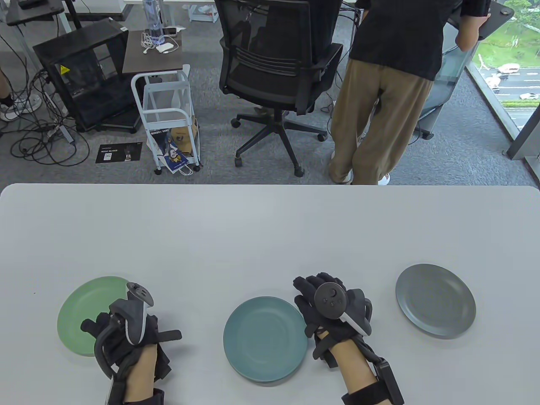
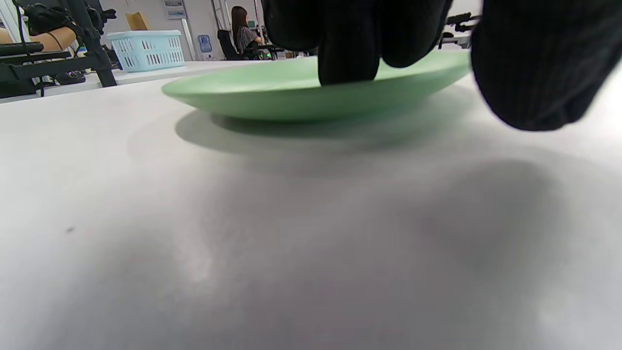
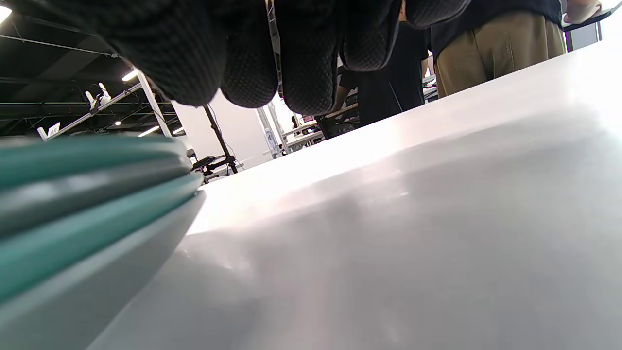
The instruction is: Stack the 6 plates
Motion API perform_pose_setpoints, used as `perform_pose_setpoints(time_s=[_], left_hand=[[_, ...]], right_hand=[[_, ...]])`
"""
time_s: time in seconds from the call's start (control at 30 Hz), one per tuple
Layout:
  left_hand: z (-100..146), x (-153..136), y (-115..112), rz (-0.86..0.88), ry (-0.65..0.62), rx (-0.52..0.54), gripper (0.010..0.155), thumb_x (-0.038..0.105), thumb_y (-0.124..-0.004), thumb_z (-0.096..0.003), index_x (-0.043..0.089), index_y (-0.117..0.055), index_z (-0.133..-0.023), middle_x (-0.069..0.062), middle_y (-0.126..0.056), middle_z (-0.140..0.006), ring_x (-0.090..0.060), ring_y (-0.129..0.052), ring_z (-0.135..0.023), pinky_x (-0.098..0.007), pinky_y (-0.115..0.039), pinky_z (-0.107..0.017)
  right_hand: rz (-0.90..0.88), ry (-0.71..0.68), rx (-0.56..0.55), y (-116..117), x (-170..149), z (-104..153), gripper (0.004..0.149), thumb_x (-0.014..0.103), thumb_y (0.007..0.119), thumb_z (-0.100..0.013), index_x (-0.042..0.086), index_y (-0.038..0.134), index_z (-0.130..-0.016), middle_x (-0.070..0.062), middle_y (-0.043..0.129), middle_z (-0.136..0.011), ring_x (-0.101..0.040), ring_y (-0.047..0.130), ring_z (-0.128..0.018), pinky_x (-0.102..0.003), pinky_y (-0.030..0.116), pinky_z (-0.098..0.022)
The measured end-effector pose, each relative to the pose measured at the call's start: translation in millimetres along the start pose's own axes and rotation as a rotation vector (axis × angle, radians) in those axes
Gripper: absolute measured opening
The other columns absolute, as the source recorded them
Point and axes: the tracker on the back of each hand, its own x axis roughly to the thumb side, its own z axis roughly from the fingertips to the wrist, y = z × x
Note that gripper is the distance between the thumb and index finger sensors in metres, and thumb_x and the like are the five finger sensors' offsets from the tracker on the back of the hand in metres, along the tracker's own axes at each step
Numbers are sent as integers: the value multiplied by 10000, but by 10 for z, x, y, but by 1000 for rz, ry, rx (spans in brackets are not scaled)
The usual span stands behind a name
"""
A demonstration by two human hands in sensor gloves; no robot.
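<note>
Three spots on bench point(image 1: 261, 228): green plate point(image 1: 84, 308) left, teal stack point(image 1: 263, 337) centre, grey plate point(image 1: 435, 306) right. Left hand point(image 1: 126, 333) fingers rest on green plate; whether it grips, unclear. Right hand point(image 1: 333, 310) open beside stack, holding nothing.

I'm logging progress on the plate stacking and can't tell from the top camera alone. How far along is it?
Partly done: the right wrist view shows several rims layered in the teal stack, about four. In hand: the left hand has its fingers on the green plate, which still sits on the table. The right hand rests beside the stack, holding nothing. Left: the green plate and the grey plate.
</note>
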Motion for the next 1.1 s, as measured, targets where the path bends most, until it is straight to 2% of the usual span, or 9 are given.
perform_pose_setpoints(time_s=[0.2,0.33,0.6,0.77,1.1], left_hand=[[-4,-6,1,-15,10,-3,673,591,-910,-298,413,-726,-921,162,-790,-968,-129,-613,-1070,-494,-223,-903],[-58,-67,13,17,34,-3,661,569,-917,-306,410,-725,-918,162,-798,-951,-125,-613,-1067,-491,-224,-903],[-71,-94,26,30,24,3,544,495,-936,-329,398,-785,-842,158,-839,-868,-103,-675,-1013,-482,-255,-906],[-49,-66,27,22,-9,66,474,476,-954,-327,373,-836,-774,145,-885,-784,-95,-743,-949,-476,-298,-905],[25,-84,139,115,-45,259,374,442,-998,-302,342,-899,-649,114,-922,-637,-78,-810,-842,-462,-379,-902]], right_hand=[[-11,-7,7,13,0,-2,492,475,706,-546,305,649,-1004,-27,690,-1059,-320,496,-1018,-565,361,-777],[-19,-7,9,24,-4,-3,492,474,706,-546,303,648,-1005,-26,692,-1058,-322,497,-1017,-566,359,-776],[-46,-1,33,63,-31,-8,491,477,704,-547,303,651,-1003,-26,702,-1053,-322,506,-1015,-566,363,-776],[-57,3,35,67,-47,-7,490,479,700,-548,302,652,-1002,-28,707,-1049,-323,508,-1014,-570,362,-773],[-56,1,42,76,-52,-8,487,479,696,-549,300,656,-1000,-26,718,-1042,-322,516,-1012,-567,366,-775]])
